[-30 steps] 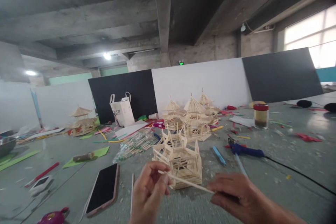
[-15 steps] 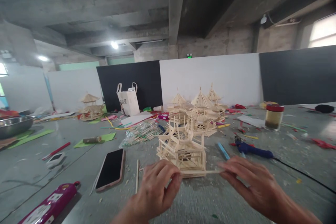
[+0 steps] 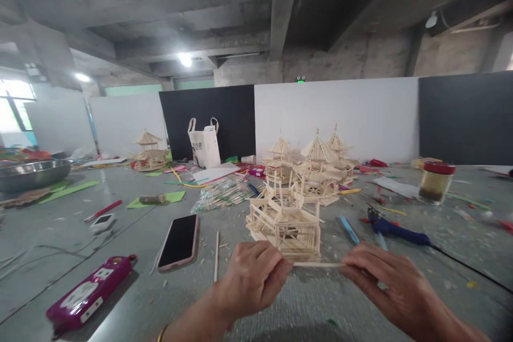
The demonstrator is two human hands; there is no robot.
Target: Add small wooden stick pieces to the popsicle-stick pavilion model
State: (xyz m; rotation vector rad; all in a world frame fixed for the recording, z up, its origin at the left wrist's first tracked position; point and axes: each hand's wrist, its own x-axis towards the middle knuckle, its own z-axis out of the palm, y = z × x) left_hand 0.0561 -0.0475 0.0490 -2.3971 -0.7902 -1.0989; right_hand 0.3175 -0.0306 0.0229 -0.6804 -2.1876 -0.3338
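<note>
Both hands pinch one thin stick at the model's base.
Left hand and right hand grip the pale wooden stick level, apparently touching the tiered stick pavilion on the table.

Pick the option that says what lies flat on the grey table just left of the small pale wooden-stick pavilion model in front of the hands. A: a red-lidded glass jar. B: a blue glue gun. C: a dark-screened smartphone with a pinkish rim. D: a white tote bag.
C: the dark-screened smartphone with a pinkish rim lies flat just left of the small pale wooden-stick pavilion model; the other items sit elsewhere on the table.
</note>
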